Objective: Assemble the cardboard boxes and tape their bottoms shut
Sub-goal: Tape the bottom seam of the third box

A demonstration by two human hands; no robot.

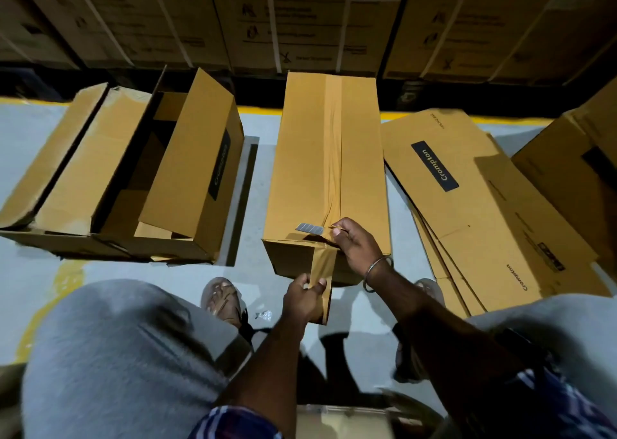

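Tape between left hand and right hand, across box edge.

Free floor strips flank taped box: open box blocks L side, flat cartons crowd R; stacked cartons wall off rear.

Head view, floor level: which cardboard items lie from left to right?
Open brown cardboard box with raised flaps → upright brown cardboard box with taped seam → stack of flattened brown cardboard boxes → partly visible brown cardboard box at the right edge.
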